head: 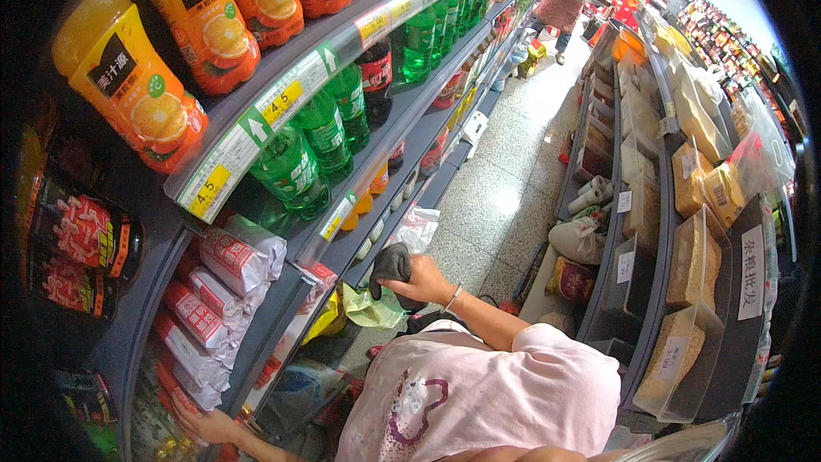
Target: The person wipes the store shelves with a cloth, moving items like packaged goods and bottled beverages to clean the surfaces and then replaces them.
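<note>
My right hand (420, 279), with a bracelet at the wrist, is closed around a dark grey cloth (391, 266) beside the drinks shelving. At the lower left, my left hand (208, 422) reaches to the shelf, its fingers against the lower end of a stack of white paper-wrapped packages (208, 314) with red print. Whether it grips one of them I cannot tell, as the fingertips are partly hidden. Above the stack stand green plastic soda bottles (292, 170), and on the top shelf are orange juice bottles (160, 102).
A price-label rail (282, 99) edges the upper shelf. Across the tiled aisle (474, 205) are shelves with clear bins of grain (693, 263). A light green plastic bag (372, 308) lies below my right hand. Farther up the aisle stands a person in an apron (564, 3).
</note>
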Demonstrator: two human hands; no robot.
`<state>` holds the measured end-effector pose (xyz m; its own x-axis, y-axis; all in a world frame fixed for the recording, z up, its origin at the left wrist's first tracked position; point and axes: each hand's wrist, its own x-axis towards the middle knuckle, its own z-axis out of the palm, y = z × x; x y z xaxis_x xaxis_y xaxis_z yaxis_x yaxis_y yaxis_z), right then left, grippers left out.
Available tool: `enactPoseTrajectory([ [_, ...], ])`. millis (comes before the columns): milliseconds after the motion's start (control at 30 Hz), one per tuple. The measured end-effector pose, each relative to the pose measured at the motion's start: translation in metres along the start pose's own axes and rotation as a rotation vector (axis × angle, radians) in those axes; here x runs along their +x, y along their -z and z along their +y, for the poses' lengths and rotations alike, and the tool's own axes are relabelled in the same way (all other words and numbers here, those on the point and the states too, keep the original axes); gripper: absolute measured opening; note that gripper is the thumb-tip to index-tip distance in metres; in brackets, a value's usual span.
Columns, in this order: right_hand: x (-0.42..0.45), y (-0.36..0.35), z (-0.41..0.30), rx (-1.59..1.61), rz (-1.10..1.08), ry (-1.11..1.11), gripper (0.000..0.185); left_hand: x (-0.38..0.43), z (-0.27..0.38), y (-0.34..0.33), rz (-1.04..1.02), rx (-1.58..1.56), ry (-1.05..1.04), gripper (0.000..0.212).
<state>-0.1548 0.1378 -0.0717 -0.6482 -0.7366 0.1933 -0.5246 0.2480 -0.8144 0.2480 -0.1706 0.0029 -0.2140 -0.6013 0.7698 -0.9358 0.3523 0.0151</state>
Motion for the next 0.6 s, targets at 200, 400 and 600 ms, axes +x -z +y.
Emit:
enactPoseTrajectory([
  [200,-0.001,0.005,-0.008,-0.005,0.003,-0.01,0.039,-0.001,-0.001,0.001,-0.017,0.001,0.006,0.039],
  [400,-0.003,0.006,-0.009,-0.031,-0.026,-0.046,0.039,-0.002,-0.007,-0.005,0.009,-0.013,-0.017,0.038],
  [600,-0.003,0.009,-0.015,-0.011,-0.036,-0.063,0.039,-0.003,-0.001,-0.001,-0.03,0.023,0.04,0.042],
])
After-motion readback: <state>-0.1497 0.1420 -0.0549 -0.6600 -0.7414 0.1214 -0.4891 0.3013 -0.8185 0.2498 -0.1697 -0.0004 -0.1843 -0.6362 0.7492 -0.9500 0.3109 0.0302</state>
